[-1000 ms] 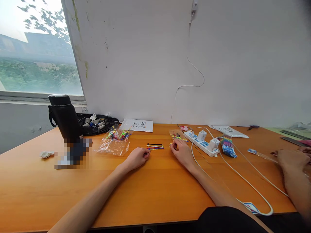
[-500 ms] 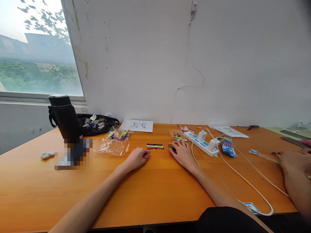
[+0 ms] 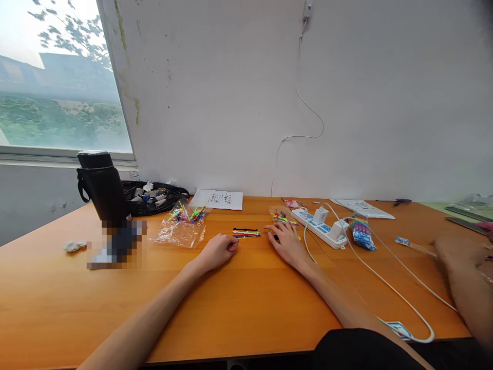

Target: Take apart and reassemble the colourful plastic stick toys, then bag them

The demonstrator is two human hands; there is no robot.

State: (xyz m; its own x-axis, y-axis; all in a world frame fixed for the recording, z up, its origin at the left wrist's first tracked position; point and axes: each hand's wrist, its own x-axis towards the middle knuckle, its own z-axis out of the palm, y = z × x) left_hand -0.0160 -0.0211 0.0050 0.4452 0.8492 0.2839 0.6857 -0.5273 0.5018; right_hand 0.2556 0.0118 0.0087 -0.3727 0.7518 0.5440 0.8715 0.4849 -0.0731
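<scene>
My left hand rests on the table with its fingers curled in. Whatever may be inside them is hidden. Just beyond its fingertips lie several thin plastic sticks in a small row: black, white, yellow, red and purple show. My right hand lies palm down to the right of the row, fingers spread. A small dark piece shows under its fingers, partly covered. Behind that hand is a clear bag of coloured sticks. Another clear bag with coloured sticks lies beyond my left hand.
A black bottle stands at the left, near a black plastic bag of rubbish. A white power strip with plugs and white cables lies at the right. Another person's hand works at the far right.
My right hand's fingers have shifted slightly left, and the green bit beneath them no longer shows. My left hand stays put. The other person's hand has moved a little left.
</scene>
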